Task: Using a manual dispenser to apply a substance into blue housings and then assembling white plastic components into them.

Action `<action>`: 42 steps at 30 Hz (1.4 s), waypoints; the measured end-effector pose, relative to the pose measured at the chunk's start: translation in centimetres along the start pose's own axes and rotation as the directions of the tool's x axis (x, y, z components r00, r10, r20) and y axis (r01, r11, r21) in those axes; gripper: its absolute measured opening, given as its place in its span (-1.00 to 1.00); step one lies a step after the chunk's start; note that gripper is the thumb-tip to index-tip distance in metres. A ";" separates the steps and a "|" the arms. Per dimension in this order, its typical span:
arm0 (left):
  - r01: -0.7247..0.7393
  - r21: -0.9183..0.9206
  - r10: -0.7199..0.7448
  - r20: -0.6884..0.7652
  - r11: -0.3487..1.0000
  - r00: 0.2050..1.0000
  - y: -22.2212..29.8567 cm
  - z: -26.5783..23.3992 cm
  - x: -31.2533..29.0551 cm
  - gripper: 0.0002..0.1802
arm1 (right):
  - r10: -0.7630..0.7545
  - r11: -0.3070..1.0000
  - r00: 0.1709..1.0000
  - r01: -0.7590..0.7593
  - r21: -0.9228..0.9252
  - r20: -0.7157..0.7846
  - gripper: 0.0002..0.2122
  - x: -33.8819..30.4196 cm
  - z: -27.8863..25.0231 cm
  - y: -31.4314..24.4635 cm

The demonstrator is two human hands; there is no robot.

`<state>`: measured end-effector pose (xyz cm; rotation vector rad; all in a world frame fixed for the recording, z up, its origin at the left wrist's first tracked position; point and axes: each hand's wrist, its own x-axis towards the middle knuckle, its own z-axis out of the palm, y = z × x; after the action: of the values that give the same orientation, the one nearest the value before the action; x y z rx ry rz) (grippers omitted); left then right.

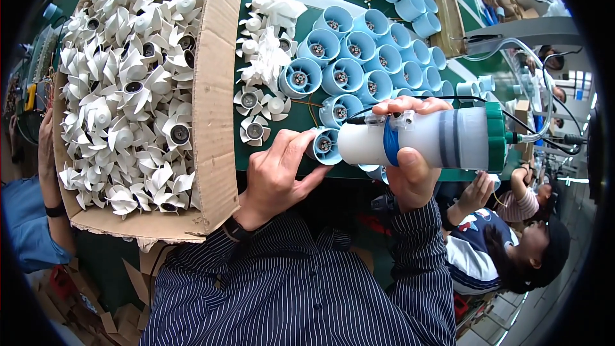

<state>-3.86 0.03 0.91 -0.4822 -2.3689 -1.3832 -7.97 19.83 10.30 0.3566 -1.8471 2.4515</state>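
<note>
My left hand (274, 170) has thumb and fingers closed around the rim of a light-blue fan housing (328, 143) at the table's near edge. Metal parts show at the middle of that housing. In my right hand (415, 176) lies a translucent white canister (458, 138) with a green cap (496, 136), dark bands and a blue strap. It is held sideways, and its narrower left end is right beside the held housing. A hose (535, 138) runs from the cap to the right. White fan blades (254, 131) lie near my left hand.
A tall cardboard box (221, 90) full of white fan blades stands at the left. Rows of blue housings (359, 45) cover the green table, with a crumpled white plastic bag (278, 9) beside them. Co-workers sit on both sides, one in a blue sleeve (32, 218).
</note>
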 end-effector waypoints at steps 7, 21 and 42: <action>-0.034 -0.005 0.034 -0.032 0.999 0.999 -0.4 0.3 -0.1 -0.33 | -0.042 0.999 0.999 0.042 -0.034 0.021 -0.38 0.2 -0.5 -0.7; -0.025 -0.111 0.020 -0.045 0.993 0.999 -0.4 0.0 -0.1 -0.45 | -0.049 0.992 0.998 0.052 -0.117 0.032 -0.51 3.8 -1.5 -1.0; -0.074 -0.202 0.074 -0.008 0.977 0.997 -1.3 -0.2 -1.0 -0.84 | -0.054 0.993 0.998 0.058 -0.108 0.036 -0.53 4.1 -2.0 -0.1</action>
<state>-3.59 -0.88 -0.45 -0.6176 -2.1963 -1.5972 -12.22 21.34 10.74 0.4392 -1.9459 2.3114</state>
